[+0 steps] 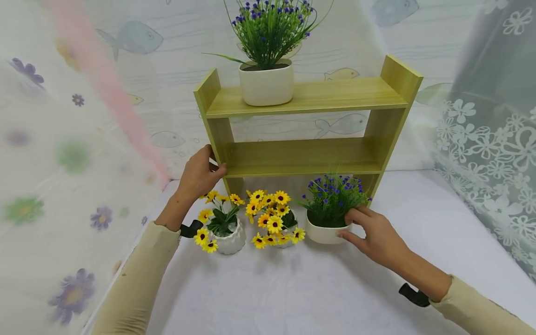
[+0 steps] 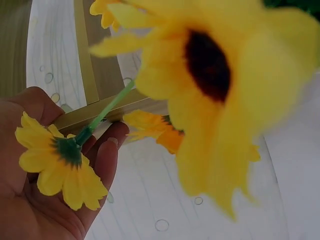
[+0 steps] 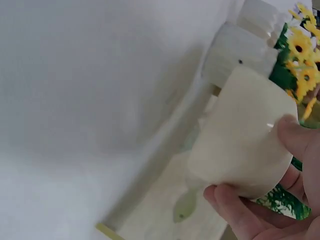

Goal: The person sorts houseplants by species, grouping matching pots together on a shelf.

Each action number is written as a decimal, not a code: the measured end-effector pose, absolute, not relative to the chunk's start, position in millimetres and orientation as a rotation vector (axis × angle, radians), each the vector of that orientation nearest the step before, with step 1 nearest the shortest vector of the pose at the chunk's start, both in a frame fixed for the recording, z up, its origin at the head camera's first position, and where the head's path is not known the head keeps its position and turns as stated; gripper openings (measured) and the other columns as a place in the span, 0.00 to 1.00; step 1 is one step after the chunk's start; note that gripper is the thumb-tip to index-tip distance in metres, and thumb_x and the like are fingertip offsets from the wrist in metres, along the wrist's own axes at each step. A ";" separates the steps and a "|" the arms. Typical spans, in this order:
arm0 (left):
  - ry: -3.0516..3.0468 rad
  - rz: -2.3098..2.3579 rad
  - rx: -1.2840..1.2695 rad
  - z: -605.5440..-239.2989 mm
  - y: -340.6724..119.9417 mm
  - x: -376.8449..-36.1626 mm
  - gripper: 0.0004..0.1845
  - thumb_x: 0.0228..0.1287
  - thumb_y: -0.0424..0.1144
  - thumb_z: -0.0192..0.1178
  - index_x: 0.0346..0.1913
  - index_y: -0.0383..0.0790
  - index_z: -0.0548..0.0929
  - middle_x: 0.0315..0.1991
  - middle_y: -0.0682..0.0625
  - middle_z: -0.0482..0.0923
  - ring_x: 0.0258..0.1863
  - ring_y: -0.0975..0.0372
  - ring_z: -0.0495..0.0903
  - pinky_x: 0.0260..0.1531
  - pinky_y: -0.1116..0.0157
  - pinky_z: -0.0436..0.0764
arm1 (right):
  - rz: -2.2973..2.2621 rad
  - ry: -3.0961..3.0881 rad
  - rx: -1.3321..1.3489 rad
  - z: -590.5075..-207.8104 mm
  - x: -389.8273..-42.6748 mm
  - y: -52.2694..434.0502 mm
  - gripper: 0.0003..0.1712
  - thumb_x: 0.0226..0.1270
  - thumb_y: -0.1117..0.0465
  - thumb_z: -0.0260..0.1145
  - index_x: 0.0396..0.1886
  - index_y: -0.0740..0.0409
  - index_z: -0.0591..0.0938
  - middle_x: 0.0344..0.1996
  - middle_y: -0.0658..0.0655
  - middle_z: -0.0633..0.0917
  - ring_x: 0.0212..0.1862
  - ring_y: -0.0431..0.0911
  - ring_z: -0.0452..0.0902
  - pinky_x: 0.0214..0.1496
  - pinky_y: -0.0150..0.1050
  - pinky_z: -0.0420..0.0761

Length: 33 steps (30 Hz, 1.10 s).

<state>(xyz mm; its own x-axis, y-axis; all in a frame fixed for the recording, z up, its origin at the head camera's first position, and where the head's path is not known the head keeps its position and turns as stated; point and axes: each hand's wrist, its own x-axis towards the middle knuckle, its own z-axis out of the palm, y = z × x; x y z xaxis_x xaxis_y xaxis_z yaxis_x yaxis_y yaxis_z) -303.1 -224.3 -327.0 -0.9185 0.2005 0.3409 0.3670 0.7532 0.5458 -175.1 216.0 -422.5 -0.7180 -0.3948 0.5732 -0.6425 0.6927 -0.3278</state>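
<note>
My left hand (image 1: 198, 172) grips the left side panel of a wooden shelf (image 1: 305, 156) at about its middle board, and in the left wrist view the panel's edge (image 2: 110, 110) passes between thumb and fingers. On the right, my right hand (image 1: 378, 237) holds a cream flowerpot (image 3: 245, 130) of purple flowers (image 1: 335, 193) by its right end, thumb on the front wall. The head view has this pot low before the shelf's right part. Close to its left stand two white pots of yellow flowers (image 1: 274, 223), (image 1: 228, 239) the leftmost pot nearest my left wrist.
A second cream pot (image 1: 268, 86) with purple flowers stands on the shelf's top board, left of centre. White cloth (image 1: 268, 288) covers the table. Behind hangs a curtain (image 1: 138, 37) with fish prints, and a lace-patterned one (image 1: 481, 139) is at the right.
</note>
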 end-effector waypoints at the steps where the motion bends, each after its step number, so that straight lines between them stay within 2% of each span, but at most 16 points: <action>1: -2.693 -0.920 -0.442 -326.8 -223.9 -302.3 0.27 0.76 0.41 0.61 0.71 0.32 0.70 0.52 0.39 0.79 0.46 0.46 0.89 0.44 0.48 0.90 | 0.709 -2.431 0.802 -418.7 -175.0 216.7 0.18 0.56 0.62 0.85 0.39 0.52 0.83 0.37 0.46 0.83 0.38 0.44 0.84 0.37 0.42 0.86; 9: -2.687 -0.951 -0.443 -327.3 -220.5 -299.1 0.27 0.75 0.37 0.62 0.71 0.32 0.69 0.52 0.38 0.79 0.44 0.46 0.89 0.43 0.49 0.90 | 0.697 -2.358 0.819 -387.8 -173.0 220.2 0.19 0.51 0.62 0.87 0.36 0.49 0.83 0.35 0.45 0.83 0.36 0.39 0.80 0.35 0.38 0.82; 16: -2.716 -1.006 -0.414 -328.6 -221.2 -298.1 0.27 0.73 0.37 0.66 0.69 0.31 0.70 0.52 0.38 0.78 0.48 0.45 0.89 0.45 0.50 0.91 | 0.653 -2.355 0.791 -352.8 -173.7 223.7 0.19 0.52 0.60 0.87 0.36 0.47 0.83 0.35 0.43 0.82 0.35 0.37 0.77 0.36 0.32 0.78; 20: -2.722 -1.001 -0.406 -328.2 -220.4 -298.0 0.28 0.72 0.37 0.67 0.68 0.31 0.70 0.52 0.38 0.78 0.48 0.46 0.88 0.45 0.50 0.90 | 0.627 -2.357 0.772 -331.1 -175.3 226.8 0.17 0.53 0.58 0.86 0.35 0.46 0.83 0.33 0.41 0.82 0.36 0.37 0.80 0.38 0.28 0.77; 26: -2.723 -0.995 -0.402 -328.7 -217.8 -298.2 0.30 0.72 0.35 0.67 0.70 0.30 0.69 0.53 0.37 0.78 0.48 0.45 0.87 0.45 0.50 0.90 | 0.650 -2.359 0.772 -300.4 -177.3 232.4 0.17 0.54 0.59 0.86 0.33 0.44 0.83 0.32 0.39 0.82 0.40 0.40 0.87 0.47 0.20 0.79; 33: -2.732 -0.996 -0.420 -329.7 -218.2 -300.4 0.32 0.72 0.34 0.67 0.73 0.31 0.66 0.55 0.36 0.78 0.49 0.45 0.86 0.46 0.50 0.90 | 0.706 -2.341 0.799 -270.0 -180.1 237.0 0.17 0.53 0.62 0.87 0.34 0.48 0.84 0.31 0.39 0.82 0.40 0.35 0.86 0.52 0.15 0.78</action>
